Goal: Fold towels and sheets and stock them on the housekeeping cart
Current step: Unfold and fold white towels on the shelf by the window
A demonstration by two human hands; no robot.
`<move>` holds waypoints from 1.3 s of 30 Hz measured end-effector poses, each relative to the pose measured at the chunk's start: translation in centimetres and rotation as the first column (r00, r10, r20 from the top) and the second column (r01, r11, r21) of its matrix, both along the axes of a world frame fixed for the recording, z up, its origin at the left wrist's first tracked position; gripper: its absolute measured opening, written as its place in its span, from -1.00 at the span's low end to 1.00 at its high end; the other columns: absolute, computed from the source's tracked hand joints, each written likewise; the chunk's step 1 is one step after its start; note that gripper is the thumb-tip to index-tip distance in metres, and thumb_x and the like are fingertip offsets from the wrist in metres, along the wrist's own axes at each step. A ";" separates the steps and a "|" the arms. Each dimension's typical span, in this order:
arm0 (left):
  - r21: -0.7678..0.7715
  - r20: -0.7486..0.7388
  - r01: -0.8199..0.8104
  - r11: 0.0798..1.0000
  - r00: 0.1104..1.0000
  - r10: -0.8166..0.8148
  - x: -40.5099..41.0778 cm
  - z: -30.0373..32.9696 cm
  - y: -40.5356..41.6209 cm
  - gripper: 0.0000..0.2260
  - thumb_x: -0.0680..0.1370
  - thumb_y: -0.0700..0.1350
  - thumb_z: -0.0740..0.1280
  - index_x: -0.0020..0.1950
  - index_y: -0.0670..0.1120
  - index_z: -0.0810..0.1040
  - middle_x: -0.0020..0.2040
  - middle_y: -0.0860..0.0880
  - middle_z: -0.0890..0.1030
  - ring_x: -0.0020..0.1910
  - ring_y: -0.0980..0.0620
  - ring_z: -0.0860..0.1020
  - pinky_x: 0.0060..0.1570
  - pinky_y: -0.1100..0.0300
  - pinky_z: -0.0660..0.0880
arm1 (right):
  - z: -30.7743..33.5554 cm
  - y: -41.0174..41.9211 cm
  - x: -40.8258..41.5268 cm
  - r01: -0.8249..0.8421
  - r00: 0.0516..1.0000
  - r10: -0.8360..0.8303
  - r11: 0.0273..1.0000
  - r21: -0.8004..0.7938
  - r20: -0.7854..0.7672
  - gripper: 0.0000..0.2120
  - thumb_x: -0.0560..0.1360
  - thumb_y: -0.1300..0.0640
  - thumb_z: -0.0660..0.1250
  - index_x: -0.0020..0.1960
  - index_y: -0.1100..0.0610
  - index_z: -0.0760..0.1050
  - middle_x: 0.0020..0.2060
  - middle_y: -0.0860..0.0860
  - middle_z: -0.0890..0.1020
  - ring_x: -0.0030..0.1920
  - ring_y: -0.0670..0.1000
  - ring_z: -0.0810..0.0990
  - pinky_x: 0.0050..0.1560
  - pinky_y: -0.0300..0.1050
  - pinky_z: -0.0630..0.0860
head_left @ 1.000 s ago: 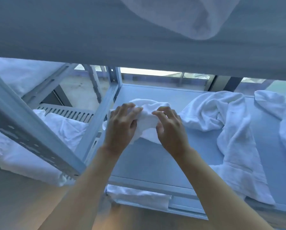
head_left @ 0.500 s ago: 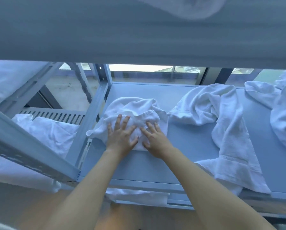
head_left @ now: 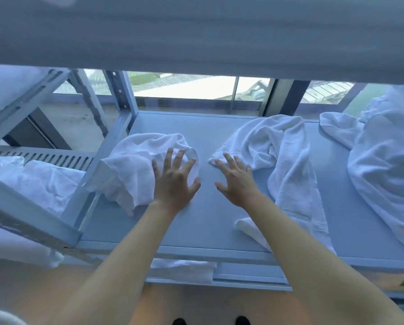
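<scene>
A small folded white towel (head_left: pixel 135 170) lies at the left end of the grey metal shelf (head_left: pixel 196 226). My left hand (head_left: pixel 174 181) is spread flat over the towel's right edge, fingers straight. My right hand (head_left: pixel 237 181) is also spread with straight fingers, its fingertips at the near corner of a long, crumpled white towel (head_left: pixel 285 160) that trails toward the shelf's front edge. Neither hand grips anything.
More loose white linen (head_left: pixel 383 165) is heaped at the shelf's right end. An upper shelf (head_left: pixel 196 38) overhangs close above. A neighbouring rack (head_left: pixel 32 184) on the left holds white sheets. Another white cloth (head_left: pixel 184 270) lies on the level below. A window runs behind.
My hands went from holding the small towel in the air to pressing it flat on the shelf. Now they have spread apart, the right hand sliding off it toward the long towel.
</scene>
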State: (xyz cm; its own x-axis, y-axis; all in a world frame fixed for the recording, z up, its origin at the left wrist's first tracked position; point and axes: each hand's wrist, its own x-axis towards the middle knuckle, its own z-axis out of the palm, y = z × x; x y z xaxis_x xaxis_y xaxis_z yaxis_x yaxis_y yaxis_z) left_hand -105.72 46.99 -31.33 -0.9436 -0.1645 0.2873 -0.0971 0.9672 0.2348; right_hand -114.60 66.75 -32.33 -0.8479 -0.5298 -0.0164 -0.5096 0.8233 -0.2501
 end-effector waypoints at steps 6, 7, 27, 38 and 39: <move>0.053 0.052 0.109 0.993 0.992 -0.111 -3.2 0.4 9.3 -0.47 0.56 0.17 0.32 0.52 0.08 0.42 0.61 -0.04 0.29 0.61 -0.17 0.17 0.45 -0.38 0.17 | 0.6 13.0 -4.4 0.233 0.973 -0.233 0.972 0.031 -0.003 -0.24 0.52 -0.17 0.35 0.63 -0.13 0.11 0.65 0.03 0.02 0.63 0.21 -0.02 0.50 0.42 0.08; 0.056 0.060 0.122 0.991 0.990 -0.125 -3.6 0.3 10.7 -0.46 0.56 0.18 0.32 0.52 0.07 0.41 0.61 -0.04 0.29 0.60 -0.17 0.18 0.44 -0.37 0.20 | 0.4 14.7 -5.2 0.263 0.964 -0.264 0.964 0.032 0.012 -0.23 0.50 -0.19 0.35 0.62 -0.14 0.11 0.65 0.03 -0.01 0.63 0.21 -0.05 0.50 0.43 0.08; 0.138 0.428 0.170 0.976 0.878 -0.214 -5.3 -3.0 22.7 0.33 0.11 0.56 0.44 0.59 0.29 -0.37 0.63 0.08 -0.38 0.61 -0.06 -0.40 0.54 -0.39 -0.10 | 1.5 24.6 -2.7 -0.012 1.000 0.016 0.984 -0.177 0.018 -0.13 0.37 -0.27 0.51 0.59 -0.08 0.29 0.60 0.02 0.24 0.58 0.14 0.19 0.48 0.17 0.22; 0.240 0.551 0.079 0.967 0.809 -0.203 -8.3 -2.6 20.9 0.26 0.19 0.46 0.51 0.66 0.20 -0.19 0.68 0.05 -0.08 0.66 -0.06 -0.07 0.53 -0.37 0.08 | 0.5 21.8 -11.8 -0.179 0.965 0.140 0.969 0.168 0.221 0.33 0.11 -0.40 0.61 0.66 -0.22 -0.07 0.67 0.05 -0.10 0.65 0.13 -0.15 0.58 0.26 -0.18; 0.233 0.531 0.090 0.968 0.823 -0.204 -8.0 -2.7 20.9 0.22 0.22 0.44 0.51 0.67 0.19 -0.14 0.68 0.04 -0.01 0.64 -0.06 0.01 0.52 -0.32 0.15 | 0.3 21.9 -11.9 -0.187 0.964 0.149 0.969 0.164 0.219 0.28 0.11 -0.42 0.59 0.65 -0.22 -0.01 0.66 0.04 -0.02 0.65 0.11 -0.08 0.58 0.24 -0.14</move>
State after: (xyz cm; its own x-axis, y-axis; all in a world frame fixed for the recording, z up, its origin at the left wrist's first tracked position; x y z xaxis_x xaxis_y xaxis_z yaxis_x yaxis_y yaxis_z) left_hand -113.71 67.88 -34.01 -0.9523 -0.0083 -0.3050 -0.1248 0.9227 0.3647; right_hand -126.46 88.60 -32.07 -0.7155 -0.6363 -0.2884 -0.5985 0.7713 -0.2167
